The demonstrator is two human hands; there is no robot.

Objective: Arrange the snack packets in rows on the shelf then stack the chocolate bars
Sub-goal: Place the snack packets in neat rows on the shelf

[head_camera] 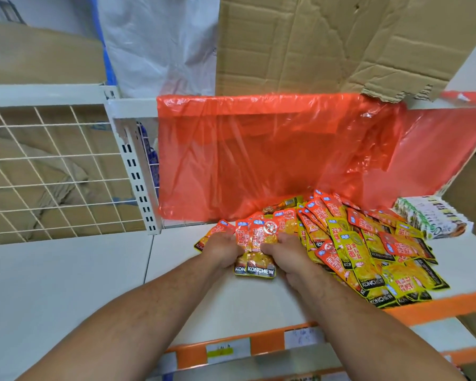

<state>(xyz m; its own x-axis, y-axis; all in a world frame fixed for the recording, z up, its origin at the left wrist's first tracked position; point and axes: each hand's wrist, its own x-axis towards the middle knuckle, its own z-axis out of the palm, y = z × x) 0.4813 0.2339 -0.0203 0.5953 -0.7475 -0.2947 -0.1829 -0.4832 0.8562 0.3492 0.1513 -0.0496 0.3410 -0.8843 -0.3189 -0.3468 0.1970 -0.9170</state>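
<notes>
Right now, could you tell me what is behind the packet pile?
A red plastic sheet hangs behind the pile, a brownish packet at its foot. The sheet hides the rest.

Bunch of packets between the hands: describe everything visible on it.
The held bunch is several glossy foil-look snack packets, overlapped: orange-red tops with white print, yellow middles, black KONCHEW bands at the near ends. It sits on the white shelf. The left hand and right hand grip its sides. The loose pile lies against its right.
</notes>
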